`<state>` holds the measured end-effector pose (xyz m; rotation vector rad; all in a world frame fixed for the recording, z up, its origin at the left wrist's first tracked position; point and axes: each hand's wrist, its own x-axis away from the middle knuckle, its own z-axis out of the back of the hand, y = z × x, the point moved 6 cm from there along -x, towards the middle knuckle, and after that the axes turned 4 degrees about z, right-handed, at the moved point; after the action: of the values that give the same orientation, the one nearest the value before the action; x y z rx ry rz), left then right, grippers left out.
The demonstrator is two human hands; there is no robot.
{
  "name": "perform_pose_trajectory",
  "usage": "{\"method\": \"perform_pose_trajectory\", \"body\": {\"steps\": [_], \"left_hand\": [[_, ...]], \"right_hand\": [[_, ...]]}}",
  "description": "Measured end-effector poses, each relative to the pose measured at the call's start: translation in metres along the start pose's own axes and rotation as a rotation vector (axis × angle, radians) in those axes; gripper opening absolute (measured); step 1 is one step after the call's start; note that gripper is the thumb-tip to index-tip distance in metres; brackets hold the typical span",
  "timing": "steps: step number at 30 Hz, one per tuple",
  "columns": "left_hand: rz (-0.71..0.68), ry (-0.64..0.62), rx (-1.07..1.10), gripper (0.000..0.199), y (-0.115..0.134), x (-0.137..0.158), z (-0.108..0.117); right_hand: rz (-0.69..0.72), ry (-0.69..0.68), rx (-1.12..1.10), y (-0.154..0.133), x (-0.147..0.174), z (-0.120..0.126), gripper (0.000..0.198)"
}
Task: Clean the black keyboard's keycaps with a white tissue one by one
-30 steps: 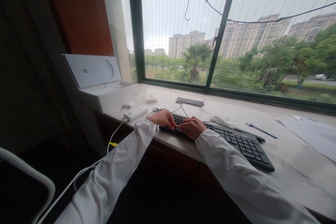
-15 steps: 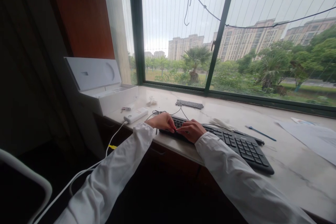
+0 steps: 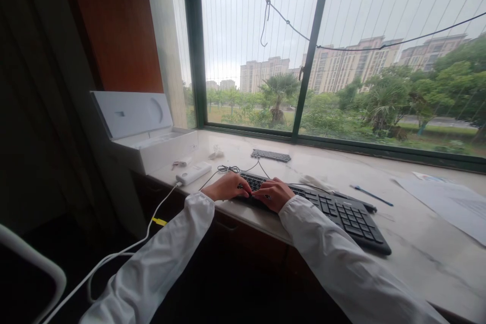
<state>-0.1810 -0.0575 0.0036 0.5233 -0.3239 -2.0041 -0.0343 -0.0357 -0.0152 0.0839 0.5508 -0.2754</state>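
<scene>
A black keyboard (image 3: pixel 360 220) lies along the front of the marble-patterned counter. Its right part carries keys; the left part, near my hands, looks partly bare of keycaps. My left hand (image 3: pixel 227 186) is closed in a pinch over the keyboard's left end. Right beside it, my right hand (image 3: pixel 274 194) bends over the keys with its fingers drawn together. The fingertips of both hands meet low at the keyboard's front edge, and whatever is between them is too small to make out. Behind the keyboard, several loose black keycaps (image 3: pixel 271 155) lie lined up in rows.
An open white box (image 3: pixel 163 149) stands at the left. Near it are a white power strip (image 3: pixel 193 174) with a white cable, and a bundled black cable (image 3: pixel 228 168). At the right lie a thin blue stick-like tool (image 3: pixel 371 195) and paper sheets (image 3: pixel 444 202). A window rises behind.
The camera view has shifted slightly, so everything sits a little lower and further left. Both hands stay together at the same part of the keyboard, with only small finger movement.
</scene>
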Motion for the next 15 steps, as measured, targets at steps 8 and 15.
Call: {"method": "perform_pose_trajectory", "body": {"steps": [8,15], "left_hand": [[0.039,-0.009,-0.082,0.015,0.0004,-0.0021,0.0000],[0.133,-0.057,-0.053,0.017,-0.0008,-0.0077,0.0012]], "right_hand": [[-0.004,-0.013,0.024,-0.0010,-0.0014,0.0008,0.021],[0.012,-0.002,0.024,-0.0015,-0.0008,0.0005,0.021]]}}
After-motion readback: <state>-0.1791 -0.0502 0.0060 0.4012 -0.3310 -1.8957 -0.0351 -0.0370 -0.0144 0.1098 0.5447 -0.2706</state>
